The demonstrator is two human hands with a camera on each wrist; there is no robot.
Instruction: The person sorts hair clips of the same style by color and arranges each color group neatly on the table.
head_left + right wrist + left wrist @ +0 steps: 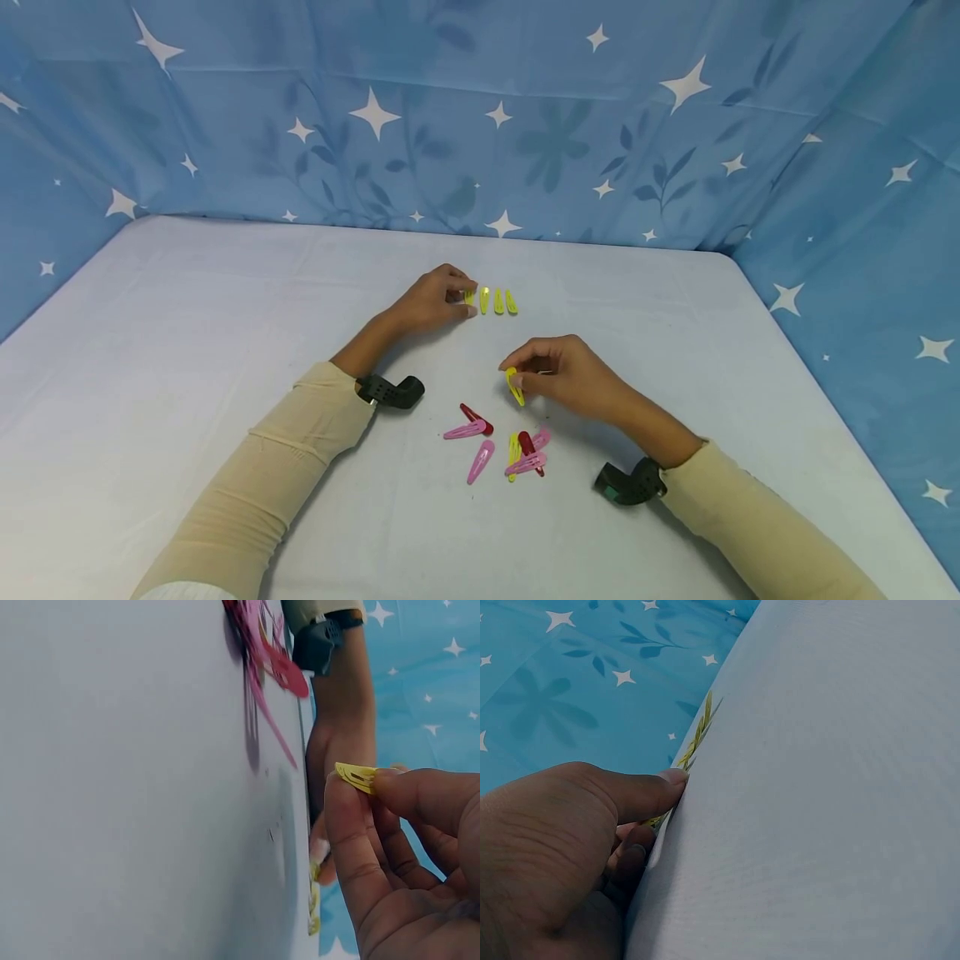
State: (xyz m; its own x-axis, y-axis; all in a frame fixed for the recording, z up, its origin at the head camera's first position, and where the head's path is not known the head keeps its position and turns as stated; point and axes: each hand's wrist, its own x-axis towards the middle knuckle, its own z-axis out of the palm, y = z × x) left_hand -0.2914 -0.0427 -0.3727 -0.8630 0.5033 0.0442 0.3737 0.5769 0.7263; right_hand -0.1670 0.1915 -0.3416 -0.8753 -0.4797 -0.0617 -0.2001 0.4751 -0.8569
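Between the thumb and fingertips of my right hand [573,375] is a yellow snap hair clip [515,387], held above the table; the right wrist view shows this clip [357,777] close up. Farther back, my left hand [435,300] pinches another yellow hair clip [469,297] at the left end of a short row, its fingers partly hiding it. Beside it three yellow hair clips [498,302] lie side by side on the tabletop. In the left wrist view the thumb [649,793] rests close to the white cloth, and the row of clips [705,716] runs on beyond it.
Nearer the body lies a loose group of pink hair clips [481,462], dark red hair clips [527,443] and a yellow hair clip [513,450], some overlapping. A white cloth covers the table [337,517]. A blue star-patterned curtain [450,100] hangs behind it.
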